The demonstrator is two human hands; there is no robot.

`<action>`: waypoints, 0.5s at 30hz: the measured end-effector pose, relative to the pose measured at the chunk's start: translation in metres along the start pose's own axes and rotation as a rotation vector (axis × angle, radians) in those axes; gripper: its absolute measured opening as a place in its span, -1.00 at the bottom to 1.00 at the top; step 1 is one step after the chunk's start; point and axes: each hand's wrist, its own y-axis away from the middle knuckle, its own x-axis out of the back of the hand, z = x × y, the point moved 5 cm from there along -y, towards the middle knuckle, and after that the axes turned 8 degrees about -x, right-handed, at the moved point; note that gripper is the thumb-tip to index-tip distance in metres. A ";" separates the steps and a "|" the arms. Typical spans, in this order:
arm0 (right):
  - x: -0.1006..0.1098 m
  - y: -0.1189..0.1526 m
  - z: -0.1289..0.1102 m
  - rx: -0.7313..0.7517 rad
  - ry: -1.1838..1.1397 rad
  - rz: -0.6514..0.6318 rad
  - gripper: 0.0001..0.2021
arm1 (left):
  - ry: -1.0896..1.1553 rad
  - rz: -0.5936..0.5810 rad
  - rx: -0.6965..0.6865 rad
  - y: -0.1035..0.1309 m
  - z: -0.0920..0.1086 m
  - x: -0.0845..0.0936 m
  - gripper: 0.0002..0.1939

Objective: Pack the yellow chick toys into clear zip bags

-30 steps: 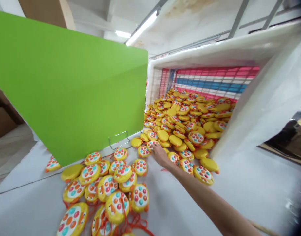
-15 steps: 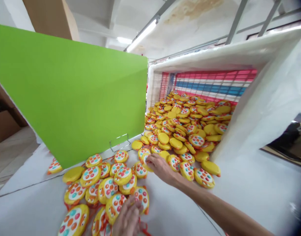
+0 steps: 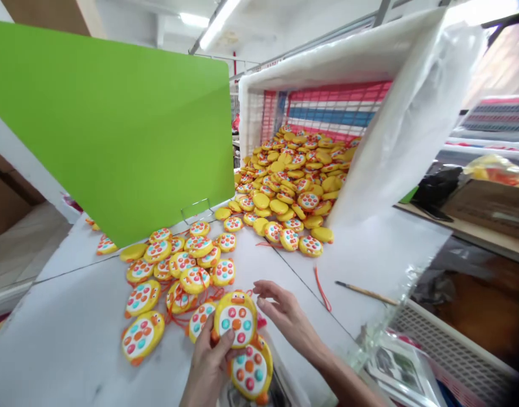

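My left hand point(image 3: 214, 353) grips a yellow duck-shaped piece point(image 3: 235, 319) by its lower left side, its face of coloured dots turned up. Just below it lies another duck piece point(image 3: 251, 370), partly behind my fingers. To the right of the held piece is my right hand point(image 3: 280, 308), its fingers bent and apart, near the piece's upper right edge and holding nothing that I can see. Left of my hands, several duck pieces with red cords point(image 3: 195, 280) lie in a loose group on the white table point(image 3: 73, 339).
A green board point(image 3: 127, 130) stands at the back left on a wire stand. A tipped, white-lined basket point(image 3: 395, 135) spills many duck pieces onto the table. A brush point(image 3: 367, 293) and a red cord point(image 3: 322, 289) lie at the right, beside a white plastic basket point(image 3: 454, 350).
The view has shifted. My right hand has left the pieces near the basket and come back beside my left hand, which now holds a duck piece.
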 end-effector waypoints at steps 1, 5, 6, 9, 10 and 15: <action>-0.004 0.006 0.005 -0.046 -0.041 -0.032 -0.71 | -0.034 -0.010 -0.007 0.007 -0.002 0.000 -0.20; -0.018 0.028 0.009 -0.123 -0.080 -0.035 -0.73 | -0.174 -0.071 -0.065 0.029 -0.012 -0.001 -0.30; -0.021 0.033 0.008 -0.135 -0.090 -0.020 -0.76 | -0.201 -0.088 -0.086 0.034 -0.014 -0.001 -0.30; -0.025 0.047 0.002 -0.137 -0.138 -0.009 -0.79 | -0.277 -0.151 -0.175 0.044 -0.014 -0.001 -0.24; -0.026 0.052 0.001 -0.130 -0.160 -0.014 -0.78 | -0.310 -0.150 -0.204 0.047 -0.013 0.000 -0.21; -0.030 0.067 0.010 -0.184 -0.395 -0.080 -0.63 | -0.352 -0.073 -0.242 0.058 -0.006 0.006 -0.15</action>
